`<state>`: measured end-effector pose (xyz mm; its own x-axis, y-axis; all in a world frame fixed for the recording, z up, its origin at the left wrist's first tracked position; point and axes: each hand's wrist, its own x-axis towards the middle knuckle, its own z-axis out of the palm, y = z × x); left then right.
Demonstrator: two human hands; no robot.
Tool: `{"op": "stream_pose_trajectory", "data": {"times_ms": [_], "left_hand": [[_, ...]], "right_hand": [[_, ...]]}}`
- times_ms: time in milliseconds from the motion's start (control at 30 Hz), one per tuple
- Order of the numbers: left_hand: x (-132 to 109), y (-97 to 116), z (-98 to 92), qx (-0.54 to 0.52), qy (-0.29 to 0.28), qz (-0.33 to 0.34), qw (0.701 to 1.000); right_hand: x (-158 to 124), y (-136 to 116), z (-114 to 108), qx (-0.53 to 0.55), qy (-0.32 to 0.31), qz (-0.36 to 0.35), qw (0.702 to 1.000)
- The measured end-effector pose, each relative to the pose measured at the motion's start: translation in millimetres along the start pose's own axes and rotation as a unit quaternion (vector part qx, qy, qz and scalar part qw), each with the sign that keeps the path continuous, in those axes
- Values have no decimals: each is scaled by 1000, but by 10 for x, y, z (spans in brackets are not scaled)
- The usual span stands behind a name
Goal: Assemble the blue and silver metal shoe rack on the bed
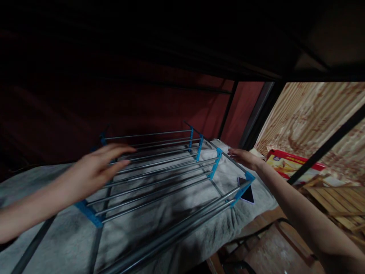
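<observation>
The rack [200, 147] is lying on the gray blanket [68, 243], the left hand [98, 167] is hanging open by its left end, I cannot tell if the right hand [245, 158] is holding it, and one bump could be scraping the phone [248, 195] near its right corner.

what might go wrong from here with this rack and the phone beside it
The phone lies by the rack's near right corner, so a shift of the frame might scrape or press it.
The rack sits on soft, wrinkled grey cloth, so it could rock or slide.
Neither the left hand nor the right hand appears to grip the frame, so a tilt may not be caught in time.
</observation>
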<state>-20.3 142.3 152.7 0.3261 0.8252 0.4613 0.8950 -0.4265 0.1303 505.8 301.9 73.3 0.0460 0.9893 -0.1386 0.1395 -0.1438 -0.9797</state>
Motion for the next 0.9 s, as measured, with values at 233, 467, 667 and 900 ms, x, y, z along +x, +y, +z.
{"op": "stream_pose_trajectory", "data": {"times_ms": [233, 467, 667, 900], "left_hand": [[1035, 1209, 1246, -72, -133, 161, 975], [1639, 1681, 2216, -73, -160, 116, 978], [1698, 1705, 2485, -118, -179, 98, 972], [1710, 1655, 2361, -142, -161, 72, 974]], "right_hand": [[233, 199, 230, 69, -70, 61, 993], [213, 240, 440, 145, -134, 71, 978], [104, 308, 575, 151, -143, 51, 977], [209, 419, 650, 38, -130, -23, 990]]}}
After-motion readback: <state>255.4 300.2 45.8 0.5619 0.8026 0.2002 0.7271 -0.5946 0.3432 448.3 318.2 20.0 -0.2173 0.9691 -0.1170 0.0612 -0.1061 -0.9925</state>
